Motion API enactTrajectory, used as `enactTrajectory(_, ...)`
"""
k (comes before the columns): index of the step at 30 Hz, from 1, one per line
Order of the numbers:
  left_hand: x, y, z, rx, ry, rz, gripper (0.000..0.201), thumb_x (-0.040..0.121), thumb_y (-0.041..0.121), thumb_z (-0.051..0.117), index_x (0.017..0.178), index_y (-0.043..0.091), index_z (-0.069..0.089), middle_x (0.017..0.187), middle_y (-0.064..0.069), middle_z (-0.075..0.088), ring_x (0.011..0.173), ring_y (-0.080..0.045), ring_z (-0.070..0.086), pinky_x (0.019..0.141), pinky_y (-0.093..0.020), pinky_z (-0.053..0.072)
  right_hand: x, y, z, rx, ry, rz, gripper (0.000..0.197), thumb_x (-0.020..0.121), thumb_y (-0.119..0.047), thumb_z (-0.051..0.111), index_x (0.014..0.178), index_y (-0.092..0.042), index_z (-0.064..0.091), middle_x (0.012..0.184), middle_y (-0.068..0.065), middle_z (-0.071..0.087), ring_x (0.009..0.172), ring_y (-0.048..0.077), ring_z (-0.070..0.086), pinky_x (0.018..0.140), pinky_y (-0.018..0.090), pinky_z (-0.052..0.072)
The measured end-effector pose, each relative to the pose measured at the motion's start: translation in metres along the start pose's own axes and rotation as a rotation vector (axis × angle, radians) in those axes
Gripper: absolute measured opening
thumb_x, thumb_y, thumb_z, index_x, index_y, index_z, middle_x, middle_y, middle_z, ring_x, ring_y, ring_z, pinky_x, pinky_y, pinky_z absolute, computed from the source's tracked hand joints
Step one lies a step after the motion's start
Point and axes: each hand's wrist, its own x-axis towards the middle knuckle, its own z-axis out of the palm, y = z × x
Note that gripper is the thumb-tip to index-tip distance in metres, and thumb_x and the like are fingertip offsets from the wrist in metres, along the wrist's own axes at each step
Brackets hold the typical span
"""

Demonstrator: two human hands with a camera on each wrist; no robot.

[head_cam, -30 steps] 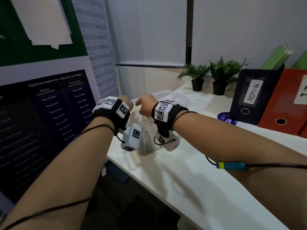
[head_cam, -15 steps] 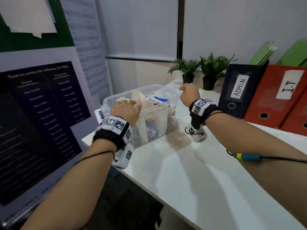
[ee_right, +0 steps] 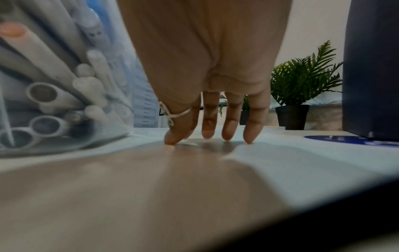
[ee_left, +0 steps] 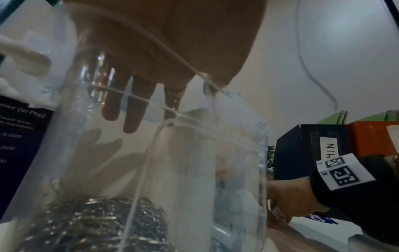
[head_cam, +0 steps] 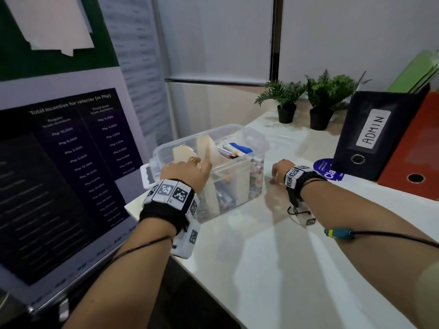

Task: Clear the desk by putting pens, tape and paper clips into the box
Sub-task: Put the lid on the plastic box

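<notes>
Now the left hand point(head_cam: 184, 173) rests spread-fingered over the clear box's point(head_cam: 240, 184) near rim, paper clips point(ee_left: 86, 223) below it; the right hand point(head_cam: 278, 169), fingers straight, touches the desk point(head_cam: 273, 252) beside the box.

An office, judging by the fittings. White desk point(head_cam: 273, 257) set against pale partition walls with a drawn roller blind point(head_cam: 218, 36). Lever-arch binders standing at the right edge: a dark one labelled "ADMIN" point(head_cam: 370, 136), a red one point(head_cam: 418, 148) beside it, green folders point(head_cam: 418, 70) leaning behind. Two small potted plants point(head_cam: 306, 100) in black pots at the far end of the desk. At the left, a printed poster point(head_cam: 64, 162) headed "Total incentive for referrer (in Php)" listing sums, below a green board point(head_cam: 19, 43) with paper sheets pinned on. Clear plastic box point(head_cam: 237, 186) of pens point(ee_right: 64, 81) and paper clips point(ee_left: 86, 221) on the desk.
</notes>
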Motion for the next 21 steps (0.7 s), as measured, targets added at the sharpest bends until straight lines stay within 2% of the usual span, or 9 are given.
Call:
enactTrajectory(3, 0.003, 0.001, 0.0, 0.011, -0.011, -0.006, 0.058, 0.093, 0.046, 0.009, 0.138, 0.027, 0.042, 0.114, -0.015, 0.063, 0.1, -0.029, 0.059, 0.083, -0.036, 0.044, 0.006, 0.007, 0.006, -0.007, 0.016, -0.013, 0.022, 0.083, -0.032, 0.066, 0.088, -0.01, 0.067, 0.107, 0.014, 0.068, 0.087, 0.027, 0.062, 0.087, 0.036, 0.054)
enactTrajectory(5, 0.004, 0.002, -0.001, 0.02, -0.018, -0.001, 0.057, 0.094, 0.044, 0.01, 0.137, 0.026, 0.042, 0.114, -0.015, 0.063, 0.1, -0.029, 0.059, 0.082, -0.035, 0.044, -0.001, 0.011, 0.002, -0.008, 0.051, -0.025, 0.016, 0.09, -0.026, 0.058, 0.095, -0.011, 0.061, 0.116, 0.015, 0.062, 0.098, 0.03, 0.06, 0.091, 0.036, 0.05)
enactTrajectory(8, 0.004, 0.002, -0.002, 0.022, -0.009, 0.008, 0.054, 0.093, 0.04, 0.013, 0.13, 0.023, 0.049, 0.11, -0.014, 0.063, 0.097, -0.029, 0.058, 0.083, -0.036, 0.046, -0.01, 0.016, -0.014, 0.007, 0.288, 0.012, 0.025, 0.098, -0.02, 0.044, 0.118, -0.007, 0.05, 0.127, 0.013, 0.048, 0.118, 0.032, 0.044, 0.094, 0.042, 0.04)
enactTrajectory(9, 0.003, 0.003, -0.004, 0.017, -0.002, 0.006, 0.053, 0.093, 0.04, 0.013, 0.124, 0.022, 0.052, 0.108, -0.014, 0.064, 0.097, -0.03, 0.059, 0.084, -0.037, 0.046, -0.013, 0.017, -0.022, 0.044, 0.372, 0.005, 0.024, 0.098, -0.015, 0.041, 0.119, -0.005, 0.046, 0.128, 0.015, 0.047, 0.119, 0.034, 0.042, 0.094, 0.043, 0.04)
enactTrajectory(11, 0.002, 0.004, -0.006, 0.005, 0.005, 0.008, 0.052, 0.095, 0.038, 0.013, 0.112, 0.02, 0.058, 0.104, -0.014, 0.065, 0.095, -0.03, 0.059, 0.087, -0.038, 0.047, -0.019, 0.018, -0.043, 0.175, 0.434, -0.042, 0.021, 0.094, 0.001, 0.037, 0.114, 0.0, 0.043, 0.123, 0.021, 0.051, 0.116, 0.036, 0.048, 0.09, 0.045, 0.043)
enactTrajectory(14, 0.001, 0.007, -0.008, -0.036, 0.023, -0.017, 0.052, 0.097, 0.036, 0.015, 0.114, 0.016, 0.06, 0.111, -0.014, 0.064, 0.1, -0.03, 0.059, 0.092, -0.039, 0.045, -0.03, 0.019, -0.08, 0.339, 0.536, -0.064, 0.022, 0.088, 0.011, 0.033, 0.105, -0.003, 0.04, 0.119, 0.021, 0.058, 0.109, 0.035, 0.057, 0.079, 0.039, 0.045)
enactTrajectory(17, 0.005, 0.008, -0.01, -0.07, 0.037, -0.05, 0.051, 0.096, 0.033, 0.019, 0.139, 0.021, 0.043, 0.128, -0.014, 0.057, 0.114, -0.031, 0.053, 0.095, -0.039, 0.042, -0.042, 0.02, -0.111, 0.471, 0.68, -0.038, 0.023, 0.09, 0.009, 0.036, 0.109, -0.003, 0.043, 0.108, 0.018, 0.06, 0.093, 0.033, 0.059, 0.068, 0.031, 0.041)
enactTrajectory(19, 0.007, 0.012, -0.011, -0.096, 0.024, -0.043, 0.053, 0.096, 0.033, 0.019, 0.148, 0.024, 0.026, 0.137, -0.014, 0.048, 0.123, -0.033, 0.045, 0.101, -0.042, 0.038, -0.048, 0.017, -0.123, 0.556, 0.776, -0.053, 0.02, 0.089, 0.006, 0.038, 0.099, -0.011, 0.042, 0.096, 0.012, 0.06, 0.084, 0.028, 0.059, 0.07, 0.036, 0.05)
enactTrajectory(21, 0.01, 0.018, -0.012, -0.13, 0.02, -0.04, 0.056, 0.096, 0.036, 0.02, 0.15, 0.023, 0.015, 0.144, -0.015, 0.039, 0.13, -0.034, 0.038, 0.107, -0.045, 0.034, -0.056, 0.009, -0.131, 0.682, 0.841, -0.082, 0.019, 0.09, 0.006, 0.041, 0.095, -0.012, 0.043, 0.092, 0.006, 0.057, 0.085, 0.018, 0.057, 0.071, 0.031, 0.048)
